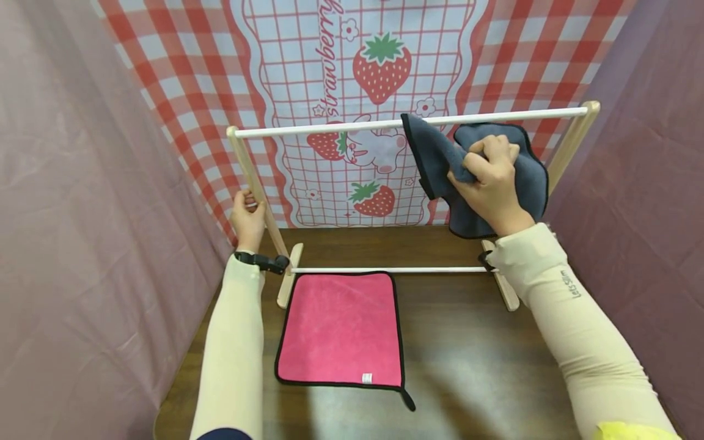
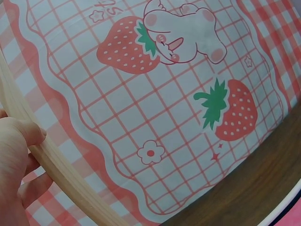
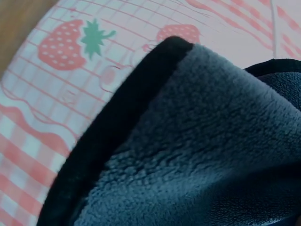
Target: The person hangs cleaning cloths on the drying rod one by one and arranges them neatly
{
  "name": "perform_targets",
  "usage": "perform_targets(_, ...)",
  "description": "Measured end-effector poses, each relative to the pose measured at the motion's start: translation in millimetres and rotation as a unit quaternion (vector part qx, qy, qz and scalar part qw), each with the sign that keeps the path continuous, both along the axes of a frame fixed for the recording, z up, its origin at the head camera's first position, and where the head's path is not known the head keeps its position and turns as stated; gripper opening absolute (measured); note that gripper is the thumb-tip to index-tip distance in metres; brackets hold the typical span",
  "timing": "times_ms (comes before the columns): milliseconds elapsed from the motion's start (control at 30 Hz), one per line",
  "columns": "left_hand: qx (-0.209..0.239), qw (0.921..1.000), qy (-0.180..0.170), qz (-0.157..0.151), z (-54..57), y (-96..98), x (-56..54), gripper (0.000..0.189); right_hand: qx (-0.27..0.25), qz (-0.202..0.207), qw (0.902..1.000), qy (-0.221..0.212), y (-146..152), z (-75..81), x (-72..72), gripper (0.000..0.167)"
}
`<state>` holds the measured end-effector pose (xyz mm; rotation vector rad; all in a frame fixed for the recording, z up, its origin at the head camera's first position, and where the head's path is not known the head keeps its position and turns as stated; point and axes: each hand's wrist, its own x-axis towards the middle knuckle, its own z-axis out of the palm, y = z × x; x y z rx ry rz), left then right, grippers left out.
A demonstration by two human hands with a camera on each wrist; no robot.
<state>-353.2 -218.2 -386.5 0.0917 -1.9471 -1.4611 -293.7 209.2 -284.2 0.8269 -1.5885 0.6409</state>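
Observation:
My left hand (image 1: pixel 247 219) grips the left wooden post (image 2: pixel 61 167) of a small drying rack, thumb on one side and fingers round the other. On the right, my right hand (image 1: pixel 495 177) holds a bunched grey-blue towel (image 1: pixel 530 177) with black edging, fingers curled into the cloth. One corner of that towel overlaps the rack's white top bar (image 1: pixel 330 127) in the head view, while the rest hangs below the bar's height. In the right wrist view the fleecy cloth and its black border fill much of the picture, and the hand is hidden.
A pink towel (image 1: pixel 341 330) with black edging and a loop lies flat on the wooden table (image 1: pixel 462 348). The rack's lower white rod (image 1: pixel 429 269) runs just behind it. A strawberry-print cloth (image 1: pixel 379 177) hangs at the back, with pink curtains (image 1: pixel 99 183) at the sides.

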Motion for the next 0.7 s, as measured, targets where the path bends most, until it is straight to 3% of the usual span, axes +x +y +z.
perform_targets(367, -0.004, 1.0000, 0.004, -0.001, 1.1, 1.2, 2.3, 0.031, -0.026, 0.005, 0.9989, 0.040, -15.3, 43.7, 6.4, 0.032)
perform_targets(700, -0.015, 0.9999, 0.004, 0.005, -1.1, 1.4, 2.7, 0.030, -0.053, -0.015, 0.9961, 0.070, -17.8, 73.0, 3.3, 0.033)
